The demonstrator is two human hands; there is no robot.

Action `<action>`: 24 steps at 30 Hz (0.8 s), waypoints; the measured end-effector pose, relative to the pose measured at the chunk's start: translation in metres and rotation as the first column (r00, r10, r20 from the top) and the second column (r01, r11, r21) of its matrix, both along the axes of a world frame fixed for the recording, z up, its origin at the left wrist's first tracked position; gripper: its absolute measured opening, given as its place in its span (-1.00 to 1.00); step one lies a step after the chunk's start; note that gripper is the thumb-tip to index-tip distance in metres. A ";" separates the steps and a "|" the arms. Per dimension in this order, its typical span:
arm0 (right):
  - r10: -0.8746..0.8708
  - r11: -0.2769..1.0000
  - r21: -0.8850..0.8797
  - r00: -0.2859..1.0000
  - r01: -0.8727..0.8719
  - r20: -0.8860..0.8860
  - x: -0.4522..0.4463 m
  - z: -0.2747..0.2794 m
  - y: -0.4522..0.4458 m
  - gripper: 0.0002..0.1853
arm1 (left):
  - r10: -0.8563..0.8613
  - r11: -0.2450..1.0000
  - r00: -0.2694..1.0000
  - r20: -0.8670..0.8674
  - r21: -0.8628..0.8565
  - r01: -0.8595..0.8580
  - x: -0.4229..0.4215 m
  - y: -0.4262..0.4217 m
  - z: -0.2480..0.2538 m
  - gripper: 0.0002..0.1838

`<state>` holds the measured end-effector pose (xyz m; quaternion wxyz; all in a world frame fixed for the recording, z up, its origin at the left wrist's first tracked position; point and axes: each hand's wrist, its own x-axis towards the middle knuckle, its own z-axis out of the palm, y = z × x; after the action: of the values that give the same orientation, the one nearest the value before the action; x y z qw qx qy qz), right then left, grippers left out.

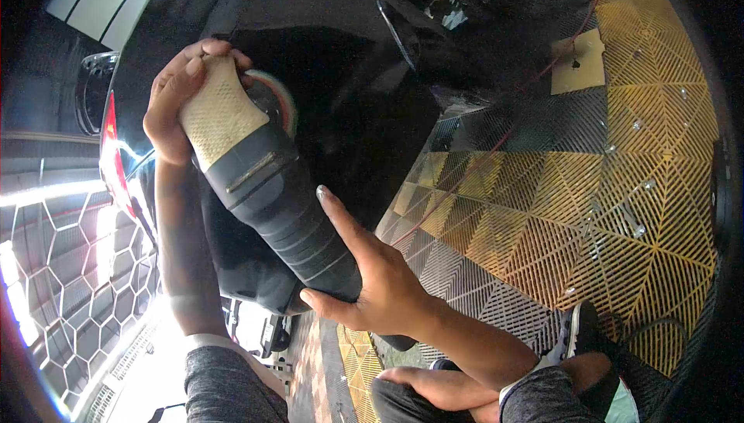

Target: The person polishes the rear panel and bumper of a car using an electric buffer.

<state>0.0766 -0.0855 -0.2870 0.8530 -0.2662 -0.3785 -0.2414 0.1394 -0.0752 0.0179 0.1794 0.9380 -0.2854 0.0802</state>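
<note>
A car polisher (267,206) with a black body and a cream textured cover over its head lies slantwise in front of me. My left hand (172,105) is closed over the cream head, fingers curled round its far end. Lower down, my right hand (391,287) grips the black body, with the index finger laid along its side. The polisher's round pad (288,105), partly hidden behind the head, faces the glossy black car body panel (341,144). Whether the pad touches the panel, I cannot tell.
A red tail light (113,151) sits at the panel's left edge. Yellow and dark grid floor tiles (527,214) lie to the right, with scattered small bits. A thin red cord (496,150) and a yellowish sheet (579,66) are there too. My shoe (573,330) shows at lower right.
</note>
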 end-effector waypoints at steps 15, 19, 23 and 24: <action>0.147 0.963 -0.246 0.980 -0.111 0.133 -0.041 0.010 0.012 0.08 | 0.150 0.981 0.900 0.408 -0.178 -0.083 -0.130 0.081 0.012 -0.49; 0.163 0.967 -0.236 0.949 -0.099 0.269 -0.050 0.022 0.009 0.08 | 0.211 0.907 0.882 0.422 -0.420 -0.015 -0.179 0.113 0.017 -0.51; 0.293 0.939 -0.268 0.908 -0.214 0.300 -0.068 0.026 0.018 0.15 | 0.207 0.909 0.884 0.419 -0.417 -0.015 -0.211 0.130 0.034 -0.52; 0.275 0.945 -0.261 0.911 -0.197 0.308 -0.069 0.023 0.017 0.13 | 0.265 0.905 0.857 0.441 -0.421 -0.064 -0.212 0.131 0.043 -0.53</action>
<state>0.0081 -0.0688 -0.2641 0.7621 -0.2669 -0.5744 -0.1341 -0.0723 0.0561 0.0605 0.2774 0.8531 -0.2165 0.3852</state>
